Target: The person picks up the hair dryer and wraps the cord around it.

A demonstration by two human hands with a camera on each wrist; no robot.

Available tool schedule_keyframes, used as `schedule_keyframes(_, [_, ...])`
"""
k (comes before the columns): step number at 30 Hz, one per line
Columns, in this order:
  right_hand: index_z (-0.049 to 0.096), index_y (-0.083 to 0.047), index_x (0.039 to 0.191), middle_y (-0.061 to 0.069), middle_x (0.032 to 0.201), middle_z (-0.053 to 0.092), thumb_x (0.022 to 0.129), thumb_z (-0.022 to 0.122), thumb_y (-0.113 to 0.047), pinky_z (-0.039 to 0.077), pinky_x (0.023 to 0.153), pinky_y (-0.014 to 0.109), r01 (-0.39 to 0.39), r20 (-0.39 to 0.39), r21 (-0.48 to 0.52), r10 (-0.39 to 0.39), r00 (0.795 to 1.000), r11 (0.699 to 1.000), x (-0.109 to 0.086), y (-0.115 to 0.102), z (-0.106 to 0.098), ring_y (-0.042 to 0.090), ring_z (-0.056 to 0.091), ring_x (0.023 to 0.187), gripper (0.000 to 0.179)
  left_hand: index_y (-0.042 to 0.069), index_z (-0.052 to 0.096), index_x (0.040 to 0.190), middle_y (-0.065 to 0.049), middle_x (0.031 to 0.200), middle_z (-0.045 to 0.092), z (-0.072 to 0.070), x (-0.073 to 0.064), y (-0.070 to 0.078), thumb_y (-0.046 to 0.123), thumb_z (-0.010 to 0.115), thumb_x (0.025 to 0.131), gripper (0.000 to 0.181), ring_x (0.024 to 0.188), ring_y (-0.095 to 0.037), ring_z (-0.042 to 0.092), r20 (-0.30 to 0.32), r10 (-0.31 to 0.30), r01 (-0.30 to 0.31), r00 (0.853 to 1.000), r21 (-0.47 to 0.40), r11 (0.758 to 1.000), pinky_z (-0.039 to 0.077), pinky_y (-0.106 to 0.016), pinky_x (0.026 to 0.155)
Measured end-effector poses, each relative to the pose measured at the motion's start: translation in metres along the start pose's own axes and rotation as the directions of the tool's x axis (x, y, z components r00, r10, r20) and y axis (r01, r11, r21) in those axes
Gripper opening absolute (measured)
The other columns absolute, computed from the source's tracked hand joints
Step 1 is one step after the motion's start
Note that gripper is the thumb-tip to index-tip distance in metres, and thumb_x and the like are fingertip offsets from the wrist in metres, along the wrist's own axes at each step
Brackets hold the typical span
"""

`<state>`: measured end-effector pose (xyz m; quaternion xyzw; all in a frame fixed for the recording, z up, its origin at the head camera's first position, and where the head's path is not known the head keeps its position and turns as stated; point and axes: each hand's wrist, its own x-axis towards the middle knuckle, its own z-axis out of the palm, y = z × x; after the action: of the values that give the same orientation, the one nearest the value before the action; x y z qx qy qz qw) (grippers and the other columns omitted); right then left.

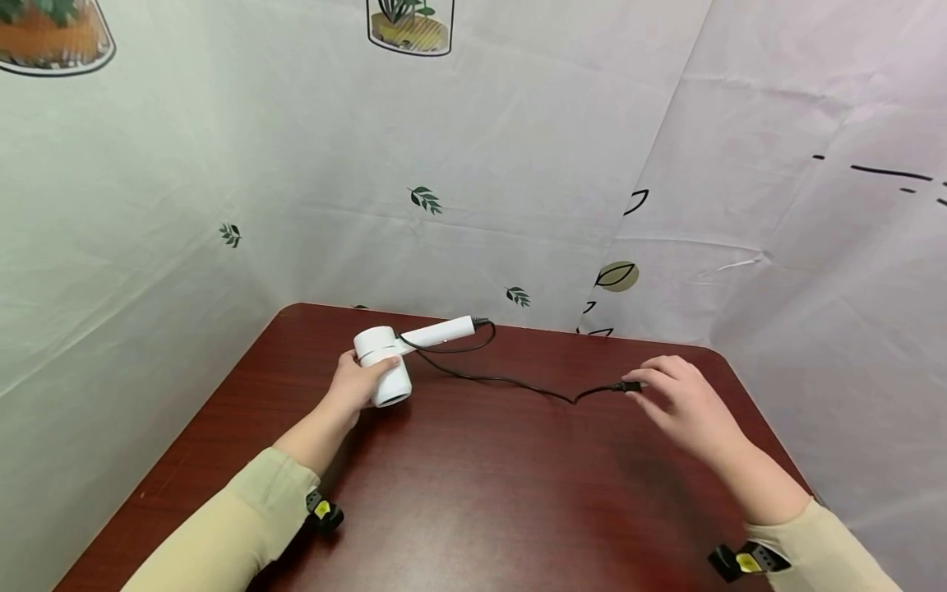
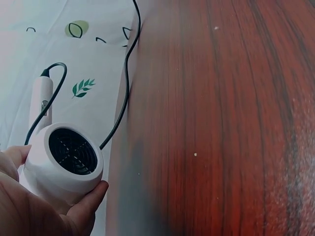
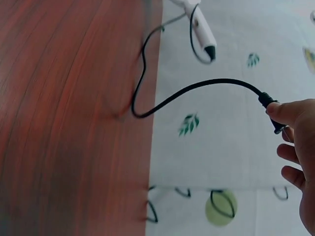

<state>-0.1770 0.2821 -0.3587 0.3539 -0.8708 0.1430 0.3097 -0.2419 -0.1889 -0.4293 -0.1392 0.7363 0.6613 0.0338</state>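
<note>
A white hair dryer (image 1: 381,349) is gripped round its barrel by my left hand (image 1: 357,382), its handle (image 1: 436,333) pointing right and away from me. In the left wrist view the dark round grille (image 2: 73,151) at one end of the barrel faces the camera. From the handle's end a black cord (image 1: 510,381) loops back past the dryer and runs right, sagging in the middle. My right hand (image 1: 684,403) pinches the black plug (image 1: 631,386) at the cord's other end between thumb and fingers. The right wrist view shows the thumb lying over the plug (image 3: 271,110).
Both hands are over a dark red wooden table (image 1: 473,485). A pale fabric backdrop (image 1: 518,148) printed with leaves and plants stands close behind the table and along its sides. Small black cameras (image 1: 325,514) are strapped at both wrists.
</note>
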Motion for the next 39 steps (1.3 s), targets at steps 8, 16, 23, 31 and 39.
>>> schedule_keyframes(8, [0.073, -0.014, 0.100, 0.000, 0.098, 0.064, 0.075, 0.078, -0.003, 0.040, 0.084, 0.039, 0.080, 0.009, 0.055, -0.081, 0.997, 0.995, 0.022, -0.019, 0.010, 0.022, 0.057, 0.094, 0.028, 0.001, 0.010, 0.154, -0.026, 0.143, 0.036, 0.006, -0.002, 0.002, 0.032, 0.071, 0.091, 0.093, 0.113, -0.034, 0.056, 0.006, 0.027, -0.027, 1.000, 0.024, 0.999, 0.057, -0.040, 0.078])
schedule_keyframes(16, [0.073, -0.016, 0.101, -0.003, 0.097, 0.064, 0.072, 0.084, -0.003, 0.041, 0.085, 0.039, 0.149, 0.001, 0.098, -0.150, 0.989, 0.984, 0.045, -0.037, 0.028, 0.020, 0.058, 0.092, 0.033, 0.001, 0.011, 0.153, -0.024, 0.143, 0.037, 0.011, -0.003, 0.001, 0.031, 0.072, 0.090, 0.093, 0.118, -0.035, 0.053, 0.016, 0.040, -0.040, 0.999, 0.041, 0.998, 0.054, -0.042, 0.085])
schedule_keyframes(23, [0.073, -0.016, 0.101, -0.005, 0.098, 0.065, 0.075, 0.085, -0.007, 0.043, 0.085, 0.040, 0.153, 0.016, 0.118, -0.156, 0.988, 0.981, 0.060, -0.049, 0.044, 0.018, 0.058, 0.094, 0.030, 0.001, 0.012, 0.153, -0.024, 0.142, 0.039, 0.017, -0.008, 0.002, 0.031, 0.074, 0.089, 0.094, 0.120, -0.035, 0.052, 0.036, 0.056, -0.058, 0.998, 0.051, 0.997, 0.051, -0.043, 0.090])
schedule_keyframes(31, [0.074, -0.016, 0.101, -0.004, 0.099, 0.066, 0.076, 0.085, -0.010, 0.043, 0.088, 0.040, 0.151, 0.018, 0.138, -0.155, 0.988, 0.979, 0.076, -0.063, 0.056, 0.018, 0.059, 0.097, 0.027, 0.000, 0.015, 0.152, -0.024, 0.139, 0.042, 0.023, -0.011, 0.003, 0.029, 0.075, 0.088, 0.092, 0.117, -0.035, 0.054, 0.041, 0.084, -0.087, 0.996, 0.082, 0.993, 0.051, -0.042, 0.089])
schedule_keyframes(39, [0.074, -0.016, 0.101, -0.003, 0.099, 0.065, 0.081, 0.083, -0.014, 0.043, 0.091, 0.039, 0.159, 0.016, 0.160, -0.164, 0.986, 0.974, 0.095, -0.076, 0.066, 0.017, 0.058, 0.098, 0.022, 0.000, 0.016, 0.152, -0.023, 0.141, 0.042, 0.027, -0.016, 0.003, 0.030, 0.076, 0.087, 0.094, 0.116, -0.036, 0.055, 0.068, 0.090, -0.097, 0.994, 0.117, 0.988, 0.052, -0.044, 0.088])
